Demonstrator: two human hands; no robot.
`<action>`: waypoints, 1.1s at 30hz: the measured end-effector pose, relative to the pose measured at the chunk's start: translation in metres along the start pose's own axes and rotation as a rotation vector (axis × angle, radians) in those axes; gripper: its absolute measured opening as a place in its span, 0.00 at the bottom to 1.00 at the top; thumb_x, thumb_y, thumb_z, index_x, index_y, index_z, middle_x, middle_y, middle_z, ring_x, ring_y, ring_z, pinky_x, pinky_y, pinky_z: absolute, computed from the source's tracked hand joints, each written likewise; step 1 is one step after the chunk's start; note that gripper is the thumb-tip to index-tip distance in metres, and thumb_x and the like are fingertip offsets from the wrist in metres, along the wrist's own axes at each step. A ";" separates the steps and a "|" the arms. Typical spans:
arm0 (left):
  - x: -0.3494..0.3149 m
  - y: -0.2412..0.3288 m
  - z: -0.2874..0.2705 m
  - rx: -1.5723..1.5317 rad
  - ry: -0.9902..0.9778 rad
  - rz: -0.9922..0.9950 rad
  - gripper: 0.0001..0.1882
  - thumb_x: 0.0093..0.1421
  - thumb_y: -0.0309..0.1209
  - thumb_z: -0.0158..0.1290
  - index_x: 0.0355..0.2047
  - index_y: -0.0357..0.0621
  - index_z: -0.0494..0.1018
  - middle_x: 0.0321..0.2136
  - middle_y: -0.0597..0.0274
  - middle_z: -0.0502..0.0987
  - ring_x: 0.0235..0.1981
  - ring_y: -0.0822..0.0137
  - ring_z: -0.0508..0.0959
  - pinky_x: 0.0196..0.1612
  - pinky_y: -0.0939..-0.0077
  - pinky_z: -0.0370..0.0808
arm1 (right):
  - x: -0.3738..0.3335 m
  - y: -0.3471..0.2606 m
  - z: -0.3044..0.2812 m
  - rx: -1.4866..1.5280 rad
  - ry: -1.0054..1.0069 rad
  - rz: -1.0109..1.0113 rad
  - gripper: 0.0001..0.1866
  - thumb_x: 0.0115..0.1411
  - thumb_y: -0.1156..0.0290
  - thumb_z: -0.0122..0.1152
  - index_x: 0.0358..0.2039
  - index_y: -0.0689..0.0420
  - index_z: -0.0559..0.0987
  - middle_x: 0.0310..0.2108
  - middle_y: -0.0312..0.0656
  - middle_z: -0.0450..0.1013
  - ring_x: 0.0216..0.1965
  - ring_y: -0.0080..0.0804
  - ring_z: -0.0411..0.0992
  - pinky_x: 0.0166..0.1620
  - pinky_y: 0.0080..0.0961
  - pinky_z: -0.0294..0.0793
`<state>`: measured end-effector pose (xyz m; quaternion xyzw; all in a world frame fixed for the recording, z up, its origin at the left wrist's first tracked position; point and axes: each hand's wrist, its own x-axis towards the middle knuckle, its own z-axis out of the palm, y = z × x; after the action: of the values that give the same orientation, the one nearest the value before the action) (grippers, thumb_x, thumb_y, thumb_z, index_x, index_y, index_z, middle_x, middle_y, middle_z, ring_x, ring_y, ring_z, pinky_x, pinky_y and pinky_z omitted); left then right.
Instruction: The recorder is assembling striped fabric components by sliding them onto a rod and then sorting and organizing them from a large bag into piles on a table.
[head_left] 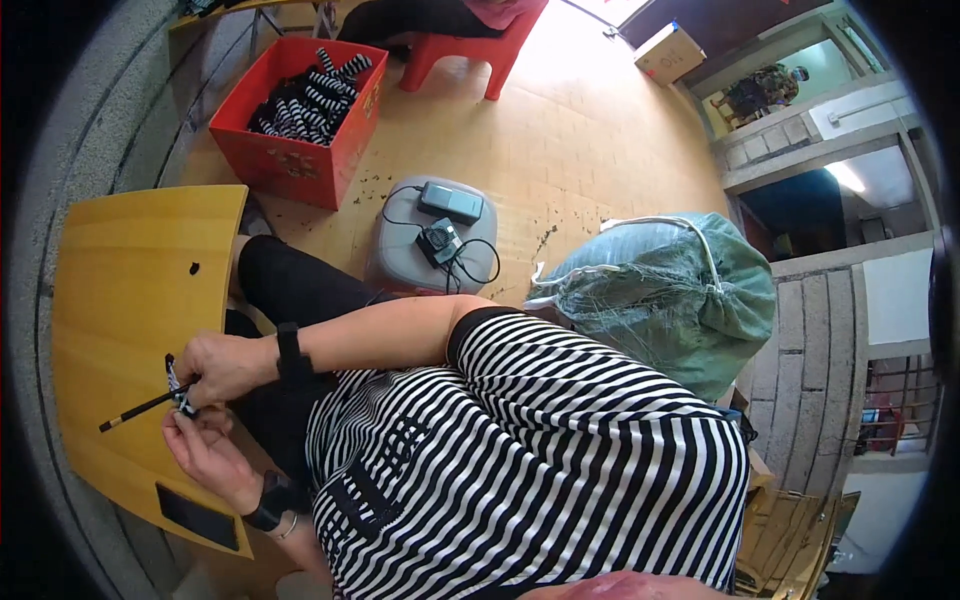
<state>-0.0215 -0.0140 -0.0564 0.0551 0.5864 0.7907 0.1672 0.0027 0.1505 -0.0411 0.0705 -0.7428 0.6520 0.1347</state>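
Note:
Over a yellow wooden tabletop (pixel 140 300), both hands are close together around a small black-and-white piece (pixel 176 385) that looks like striped fabric. My right hand (pixel 222 368), with a black band on its wrist, is closed on a thin black stick (pixel 140 408) with pale gold bands; its free end points out over the table. Just below, my left hand (pixel 208 455) pinches the small piece between thumb and fingers. A dark watch and a bracelet are on that wrist. The fingers partly cover the small piece, so its full shape is hidden.
A dark flat phone-like rectangle (pixel 197 513) and a small black scrap (pixel 194 268) lie on the table. Nearby stand a red bin (pixel 275 170) of striped pieces, a grey stool (pixel 400 262) bearing corded devices, and a large green sack (pixel 680 300). Someone sits on a red chair (pixel 455 50).

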 end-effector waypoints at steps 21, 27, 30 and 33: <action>0.008 -0.021 -0.002 0.152 0.124 0.067 0.17 0.64 0.28 0.49 0.51 0.34 0.67 0.47 0.53 0.72 0.46 0.63 0.73 0.48 0.72 0.72 | -0.003 0.021 0.010 -0.375 0.087 -0.201 0.14 0.45 0.63 0.60 0.19 0.62 0.75 0.15 0.54 0.68 0.20 0.52 0.71 0.23 0.40 0.69; 0.017 -0.028 -0.024 -0.187 -0.102 -0.037 0.17 0.65 0.30 0.48 0.51 0.34 0.67 0.46 0.53 0.73 0.46 0.59 0.73 0.49 0.67 0.71 | 0.006 0.022 0.000 -0.323 0.128 -0.114 0.10 0.47 0.66 0.59 0.23 0.61 0.78 0.21 0.53 0.72 0.25 0.50 0.74 0.30 0.38 0.74; 0.004 -0.033 -0.010 -0.358 -0.084 0.003 0.15 0.65 0.26 0.44 0.50 0.35 0.68 0.47 0.53 0.73 0.45 0.59 0.74 0.49 0.61 0.72 | 0.003 0.014 -0.009 -0.233 0.015 0.048 0.09 0.50 0.72 0.58 0.31 0.62 0.80 0.23 0.51 0.75 0.25 0.38 0.76 0.29 0.31 0.74; -0.001 -0.013 0.023 -0.337 -0.163 -0.054 0.11 0.62 0.24 0.50 0.45 0.38 0.69 0.38 0.58 0.75 0.37 0.68 0.74 0.39 0.76 0.71 | -0.004 0.016 -0.020 -0.142 0.041 0.055 0.10 0.53 0.72 0.57 0.33 0.63 0.79 0.25 0.49 0.76 0.25 0.36 0.76 0.30 0.31 0.75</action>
<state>-0.0120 0.0097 -0.0619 0.0747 0.4313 0.8659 0.2422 0.0041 0.1726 -0.0553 0.0272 -0.7860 0.6023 0.1365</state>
